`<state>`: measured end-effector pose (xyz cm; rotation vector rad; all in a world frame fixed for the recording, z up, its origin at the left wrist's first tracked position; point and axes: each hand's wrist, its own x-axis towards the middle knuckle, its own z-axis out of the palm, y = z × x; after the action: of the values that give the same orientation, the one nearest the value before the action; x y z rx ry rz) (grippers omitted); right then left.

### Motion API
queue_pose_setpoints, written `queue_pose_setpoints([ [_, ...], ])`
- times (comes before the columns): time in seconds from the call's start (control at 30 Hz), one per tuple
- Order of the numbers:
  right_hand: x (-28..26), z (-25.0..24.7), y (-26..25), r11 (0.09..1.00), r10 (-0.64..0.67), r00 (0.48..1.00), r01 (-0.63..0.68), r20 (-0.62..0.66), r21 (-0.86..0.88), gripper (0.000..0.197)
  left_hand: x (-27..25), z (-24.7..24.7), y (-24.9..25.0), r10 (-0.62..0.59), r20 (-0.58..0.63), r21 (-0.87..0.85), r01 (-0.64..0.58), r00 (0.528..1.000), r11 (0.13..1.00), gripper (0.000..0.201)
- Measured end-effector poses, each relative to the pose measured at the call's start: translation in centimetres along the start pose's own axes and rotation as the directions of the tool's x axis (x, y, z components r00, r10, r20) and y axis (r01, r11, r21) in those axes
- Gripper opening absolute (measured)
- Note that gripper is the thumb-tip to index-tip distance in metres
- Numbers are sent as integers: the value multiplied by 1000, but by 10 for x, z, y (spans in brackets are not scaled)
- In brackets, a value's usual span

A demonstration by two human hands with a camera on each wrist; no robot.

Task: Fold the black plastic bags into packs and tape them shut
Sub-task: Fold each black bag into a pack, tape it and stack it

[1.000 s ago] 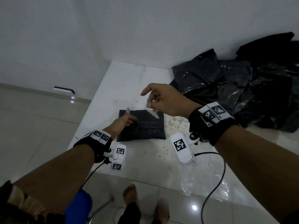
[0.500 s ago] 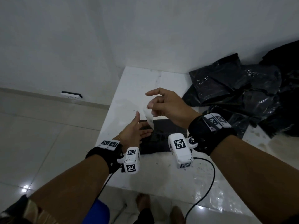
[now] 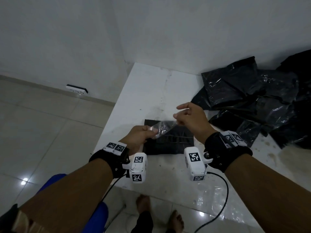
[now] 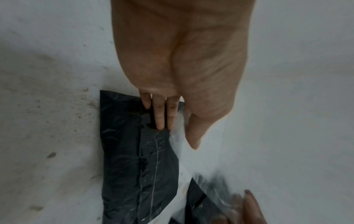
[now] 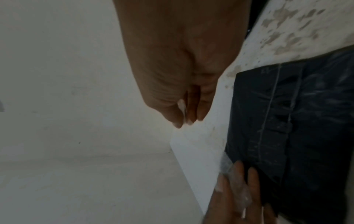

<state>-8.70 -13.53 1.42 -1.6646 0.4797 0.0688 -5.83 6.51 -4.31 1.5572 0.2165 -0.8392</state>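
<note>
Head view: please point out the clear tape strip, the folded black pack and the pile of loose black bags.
clear tape strip (image 3: 162, 127), head view, middle of the strip, between both hands.
folded black pack (image 3: 170, 145), head view, its top face.
pile of loose black bags (image 3: 249, 101), head view, middle of the pile.

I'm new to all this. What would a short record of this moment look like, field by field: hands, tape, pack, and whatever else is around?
Left hand: pinches one end of the clear tape strip
Right hand: pinches the other end
Tape strip: clear, stretched between both hands above the pack
Folded pack: black, flat on the white slab, with earlier strips of tape already across it
Loose black bags: piled at the slab's far right
Stage: new strip not yet stuck down
Surroundings: tiled floor, bare feet below the slab's edge
</note>
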Motion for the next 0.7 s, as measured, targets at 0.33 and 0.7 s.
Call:
queue_pose_setpoints([
  [0.33, -15, -10, 57, 949, -24, 976, -46, -217, -311, 32, 3, 16, -4, 189, -176, 421, -100, 966, 901, 9],
  [0.7, -40, -7, 80, 966, -20, 946, -65, -323, -251, 62, -8, 25, -15, 254, -292, 372, -135, 922, 918, 14],
])
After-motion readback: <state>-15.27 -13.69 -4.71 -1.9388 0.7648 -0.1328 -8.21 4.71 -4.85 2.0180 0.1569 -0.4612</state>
